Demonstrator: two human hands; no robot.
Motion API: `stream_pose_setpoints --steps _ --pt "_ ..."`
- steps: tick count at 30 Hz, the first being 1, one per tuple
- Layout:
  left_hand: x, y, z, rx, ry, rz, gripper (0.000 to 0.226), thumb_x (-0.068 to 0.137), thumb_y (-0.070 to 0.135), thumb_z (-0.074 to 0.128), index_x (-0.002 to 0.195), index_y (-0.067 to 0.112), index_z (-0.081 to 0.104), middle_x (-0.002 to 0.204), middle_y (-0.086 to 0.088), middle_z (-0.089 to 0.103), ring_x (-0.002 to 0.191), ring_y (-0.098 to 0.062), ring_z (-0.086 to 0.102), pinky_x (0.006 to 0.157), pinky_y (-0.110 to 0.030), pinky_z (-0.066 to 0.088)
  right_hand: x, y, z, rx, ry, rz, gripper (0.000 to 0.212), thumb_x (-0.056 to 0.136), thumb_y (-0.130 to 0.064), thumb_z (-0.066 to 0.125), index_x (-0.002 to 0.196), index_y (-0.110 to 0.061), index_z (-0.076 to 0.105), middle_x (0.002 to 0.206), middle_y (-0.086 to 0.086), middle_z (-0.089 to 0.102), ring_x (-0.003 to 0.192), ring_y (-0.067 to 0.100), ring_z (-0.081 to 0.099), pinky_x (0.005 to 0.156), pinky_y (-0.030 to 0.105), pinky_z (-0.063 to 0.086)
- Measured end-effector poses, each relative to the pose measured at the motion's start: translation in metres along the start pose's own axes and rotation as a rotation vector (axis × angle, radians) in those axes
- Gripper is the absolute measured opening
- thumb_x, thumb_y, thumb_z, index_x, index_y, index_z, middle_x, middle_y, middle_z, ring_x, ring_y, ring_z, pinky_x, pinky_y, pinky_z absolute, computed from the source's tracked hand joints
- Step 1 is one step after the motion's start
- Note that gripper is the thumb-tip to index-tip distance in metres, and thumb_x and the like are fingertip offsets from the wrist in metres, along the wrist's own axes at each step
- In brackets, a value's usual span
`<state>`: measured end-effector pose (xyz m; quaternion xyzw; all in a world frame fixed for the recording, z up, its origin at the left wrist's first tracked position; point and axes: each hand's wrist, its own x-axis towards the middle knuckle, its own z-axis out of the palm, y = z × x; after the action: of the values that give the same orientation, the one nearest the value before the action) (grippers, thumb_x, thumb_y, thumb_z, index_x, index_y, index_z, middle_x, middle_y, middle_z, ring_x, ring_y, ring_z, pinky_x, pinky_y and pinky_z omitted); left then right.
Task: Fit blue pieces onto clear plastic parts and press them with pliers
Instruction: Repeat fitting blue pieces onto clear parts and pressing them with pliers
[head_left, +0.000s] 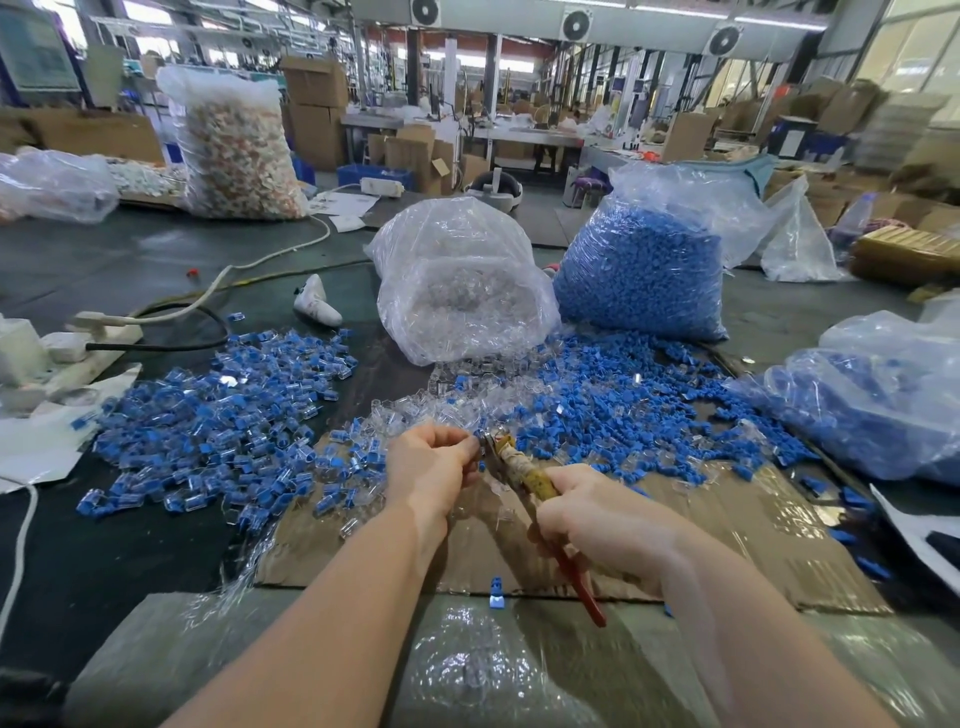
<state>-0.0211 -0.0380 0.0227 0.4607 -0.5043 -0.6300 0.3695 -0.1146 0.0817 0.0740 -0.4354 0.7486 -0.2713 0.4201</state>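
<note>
My left hand (431, 465) pinches a small part at the jaws of the pliers (519, 470); the part itself is mostly hidden by my fingers. My right hand (592, 514) grips the pliers' red and taped handles. Loose clear plastic parts (441, 402) lie just beyond my hands. A heap of loose blue pieces (623, 400) spreads to the right. A pile of joined blue-and-clear parts (218, 426) lies to the left. One blue piece (496, 592) sits alone near the cardboard's front edge.
A bag of clear parts (457, 280) and a bag of blue pieces (644, 270) stand behind the piles. Another bag (883, 405) lies at the right. A power strip with cables (67, 343) sits at the left. Cardboard (727, 519) covers the work surface.
</note>
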Motion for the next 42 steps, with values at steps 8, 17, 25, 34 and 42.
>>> stream_pose_setpoints --steps 8,17,25,34,42 --pt "-0.002 -0.001 0.003 -0.007 0.017 -0.015 0.007 0.085 0.001 0.061 0.082 0.005 0.065 0.077 -0.012 0.065 0.062 -0.015 0.059 0.057 -0.024 0.053 0.004 0.0 0.005 -0.165 0.091 -0.005 0.018 0.087 -0.001 0.038 0.077 -0.014 0.043 0.073 0.006 0.049 0.063 0.021 0.046 0.06 0.031 0.039" --pt "-0.004 0.001 -0.005 0.12 0.086 0.116 0.002 0.087 0.009 0.063 0.088 0.009 0.065 0.08 -0.008 0.067 0.071 -0.02 0.063 0.067 -0.033 0.054 0.008 0.009 0.008 0.039 0.223 -0.005 0.016 0.083 -0.002 0.051 0.089 -0.017 0.049 0.081 0.004 0.053 0.054 0.008 0.049 0.046 0.019 0.038" --pt "0.008 0.002 -0.043 0.861 0.472 0.451 0.013 0.091 0.028 0.057 0.099 0.03 0.067 0.094 0.003 0.065 0.08 -0.014 0.05 0.068 -0.028 0.04 0.023 0.044 -0.013 -0.524 0.678 0.146 0.044 0.085 -0.037 0.058 0.123 -0.019 0.045 0.114 0.009 0.047 0.111 0.027 0.041 0.096 0.039 0.036" --pt "0.019 -0.009 -0.07 1.167 0.527 0.355 0.022 0.094 0.029 0.052 0.108 0.037 0.066 0.104 0.004 0.059 0.096 -0.02 0.043 0.083 -0.037 0.03 0.028 0.066 -0.026 -0.655 0.735 0.263 0.049 0.086 -0.058 0.049 0.117 -0.019 0.046 0.124 0.013 0.048 0.118 0.03 0.041 0.096 0.04 0.034" --pt "0.013 -0.012 -0.052 0.977 0.444 0.532 0.024 0.089 0.019 0.058 0.112 0.024 0.065 0.108 0.003 0.054 0.1 -0.015 0.035 0.088 -0.03 0.029 0.032 0.075 -0.023 -0.693 0.736 0.299 0.061 0.089 -0.061 0.043 0.135 -0.021 0.036 0.135 0.015 0.04 0.127 0.032 0.035 0.101 0.042 0.033"
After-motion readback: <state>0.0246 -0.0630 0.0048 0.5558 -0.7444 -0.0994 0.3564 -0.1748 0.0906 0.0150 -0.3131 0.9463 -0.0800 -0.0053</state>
